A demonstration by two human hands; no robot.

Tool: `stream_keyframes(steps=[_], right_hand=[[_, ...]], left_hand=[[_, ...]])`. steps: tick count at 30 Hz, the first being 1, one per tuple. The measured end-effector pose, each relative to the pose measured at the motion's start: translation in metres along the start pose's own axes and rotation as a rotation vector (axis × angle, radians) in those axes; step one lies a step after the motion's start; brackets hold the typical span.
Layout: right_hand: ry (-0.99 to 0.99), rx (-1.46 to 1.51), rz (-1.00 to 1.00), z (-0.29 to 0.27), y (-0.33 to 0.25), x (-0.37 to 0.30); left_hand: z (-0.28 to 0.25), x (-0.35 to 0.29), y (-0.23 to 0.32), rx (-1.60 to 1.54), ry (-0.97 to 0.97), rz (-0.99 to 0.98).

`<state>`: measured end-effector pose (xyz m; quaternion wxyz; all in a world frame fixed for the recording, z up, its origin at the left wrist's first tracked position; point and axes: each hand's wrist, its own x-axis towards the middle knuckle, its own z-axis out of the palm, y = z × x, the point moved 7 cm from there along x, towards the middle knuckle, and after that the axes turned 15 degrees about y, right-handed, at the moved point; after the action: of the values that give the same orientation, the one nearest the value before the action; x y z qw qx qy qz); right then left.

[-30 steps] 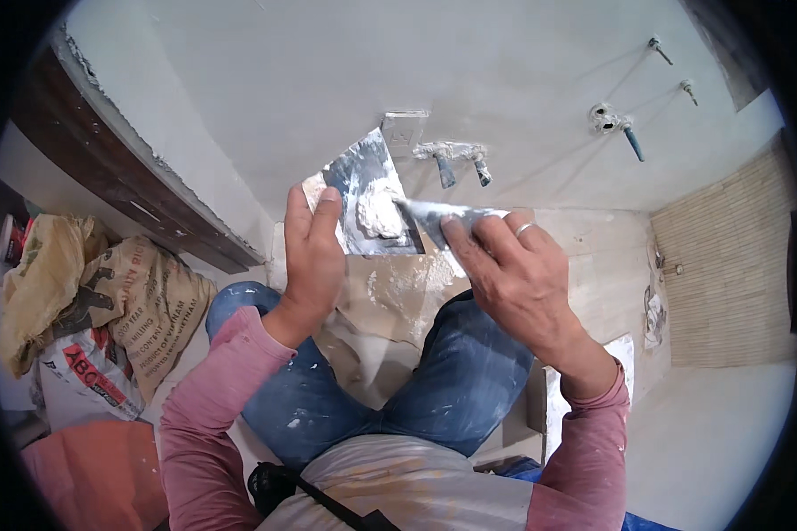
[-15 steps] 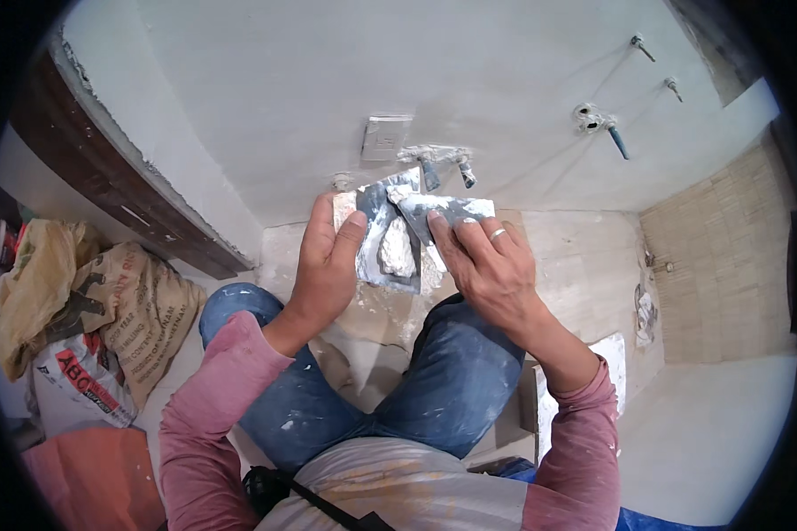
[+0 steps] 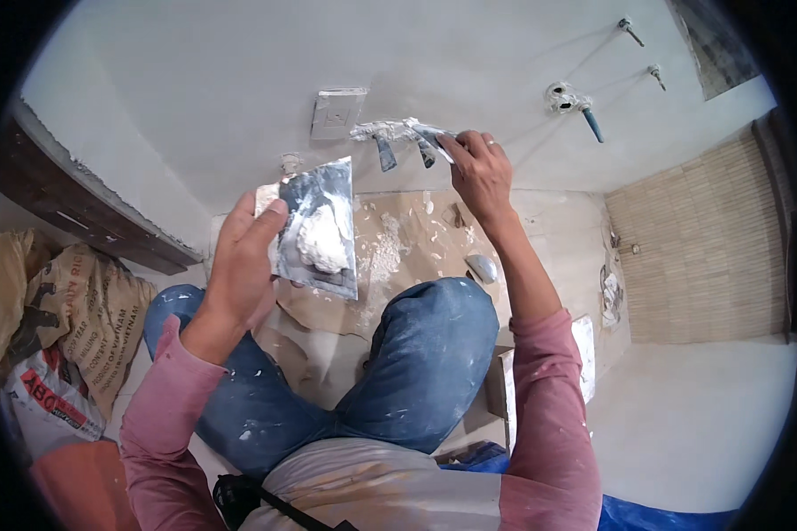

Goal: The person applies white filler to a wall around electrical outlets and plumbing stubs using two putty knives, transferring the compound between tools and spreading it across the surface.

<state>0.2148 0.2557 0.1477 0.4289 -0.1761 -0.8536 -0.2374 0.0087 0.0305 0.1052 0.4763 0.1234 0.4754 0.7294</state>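
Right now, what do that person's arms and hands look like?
The left hand and right hand wear no gloves. A slim, shiny ring sits on a right finger; some left fingers are hidden. The left sleeve and right sleeve are dusty pink and creased, stopping partway down the forearms. No cables show on the arms.

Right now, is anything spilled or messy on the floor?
Yes: white bits lie scattered over the brown sheet on the floor, below the wall pipes. They look spilled, since similar white paste sits in one lump on the flat plate in the left hand.
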Motion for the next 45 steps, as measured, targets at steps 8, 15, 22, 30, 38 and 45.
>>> stream_keyframes(steps=[8, 15, 22, 30, 38, 45], right_hand=[[-0.097, 0.051, 0.055, 0.056, 0.021, -0.008], [-0.100, 0.062, 0.071, 0.077, 0.038, 0.001], [0.093, -0.035, 0.217, 0.047, 0.062, 0.017], [-0.079, 0.083, 0.157, 0.061, 0.041, -0.002], [-0.044, 0.013, 0.108, 0.081, 0.038, 0.013], [0.120, -0.019, 0.173, 0.050, 0.050, 0.042]], left_hand=[[-0.004, -0.008, 0.014, -0.034, 0.072, -0.012], [-0.003, -0.012, 0.023, -0.077, 0.058, 0.006], [-0.006, -0.017, 0.033, -0.095, 0.076, 0.018], [-0.012, -0.021, 0.039, -0.134, 0.056, -0.020], [-0.014, -0.018, 0.039, -0.151, 0.036, -0.014], [-0.012, -0.020, 0.037, -0.154, 0.061, -0.033]])
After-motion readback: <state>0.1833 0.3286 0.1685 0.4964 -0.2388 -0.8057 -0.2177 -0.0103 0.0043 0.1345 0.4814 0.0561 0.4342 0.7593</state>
